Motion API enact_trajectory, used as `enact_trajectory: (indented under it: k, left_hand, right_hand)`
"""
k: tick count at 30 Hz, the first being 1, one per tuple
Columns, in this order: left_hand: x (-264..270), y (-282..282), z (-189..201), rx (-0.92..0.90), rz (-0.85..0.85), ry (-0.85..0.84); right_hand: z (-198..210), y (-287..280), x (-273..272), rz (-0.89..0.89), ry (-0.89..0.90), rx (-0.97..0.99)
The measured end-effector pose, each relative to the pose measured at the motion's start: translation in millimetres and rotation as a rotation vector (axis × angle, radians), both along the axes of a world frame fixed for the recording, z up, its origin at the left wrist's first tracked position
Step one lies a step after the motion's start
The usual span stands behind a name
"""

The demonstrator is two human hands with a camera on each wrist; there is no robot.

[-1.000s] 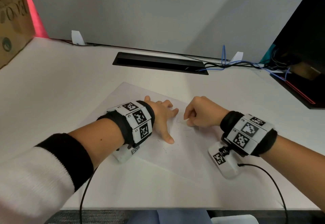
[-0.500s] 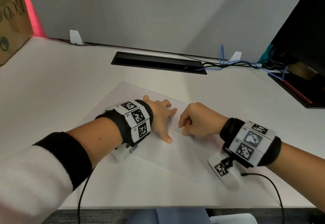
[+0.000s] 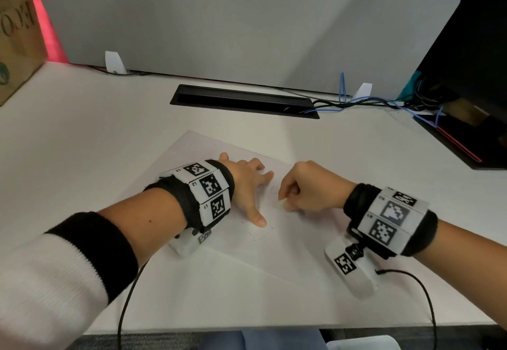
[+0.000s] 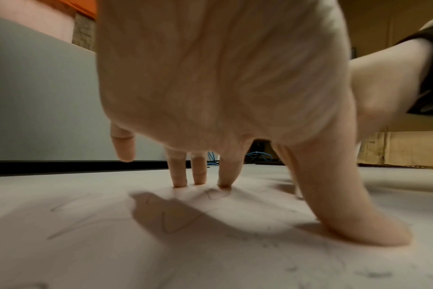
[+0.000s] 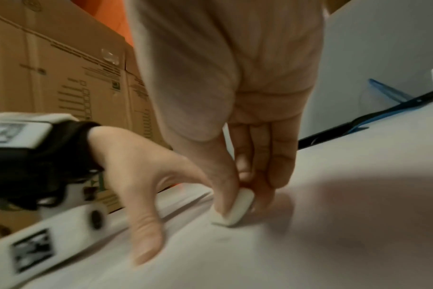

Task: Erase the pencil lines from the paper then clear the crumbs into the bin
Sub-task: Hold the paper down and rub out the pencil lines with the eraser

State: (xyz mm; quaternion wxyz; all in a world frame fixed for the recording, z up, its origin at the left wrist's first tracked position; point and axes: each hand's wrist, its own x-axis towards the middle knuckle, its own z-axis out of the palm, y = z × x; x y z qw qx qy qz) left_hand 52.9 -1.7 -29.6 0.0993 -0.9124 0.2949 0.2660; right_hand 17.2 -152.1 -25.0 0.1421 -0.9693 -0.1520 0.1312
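A white sheet of paper point(image 3: 208, 242) lies on the desk with faint pencil lines point(image 4: 181, 221) and dark eraser crumbs point(image 3: 255, 235) near the left thumb. My left hand point(image 3: 248, 185) is spread flat, fingertips point(image 4: 199, 177) and thumb pressing the paper down. My right hand point(image 3: 307, 187) pinches a small white eraser point(image 5: 235, 210) between thumb and fingers, its end touching the paper just right of the left hand. In the head view the eraser point(image 3: 281, 204) shows only as a pale tip under the fist.
A black cable slot point(image 3: 244, 101) is set into the desk behind the paper, with blue and black cables point(image 3: 356, 102) running right toward a dark monitor point(image 3: 472, 80). A cardboard box point(image 3: 16, 34) stands at far left. A grey partition point(image 3: 219, 20) backs the desk. No bin is in view.
My right hand with the eraser has shifted slightly left and toward me across the paper, then back a little. The left hand stays pressed in place.
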Motion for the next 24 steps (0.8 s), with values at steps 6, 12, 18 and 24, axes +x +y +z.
enact_trajectory:
  k: [6, 12, 18, 24]
  left_hand:
    - [-1, -1, 2, 0.004, -0.006, -0.007]
    - [-1, -6, 2, -0.003, 0.037, 0.003]
    - [-6, -12, -4, -0.111, 0.085, -0.024]
    - [-6, -15, -5, -0.021, 0.058, -0.047]
  right_hand:
    - [-3, -3, 14, -0.067, -0.07, -0.008]
    - [-5, -7, -5, -0.039, -0.002, 0.051]
    - [-4, -21, 12, -0.156, -0.044, 0.048]
    - [-7, -10, 0, -0.042, -0.033, -0.006]
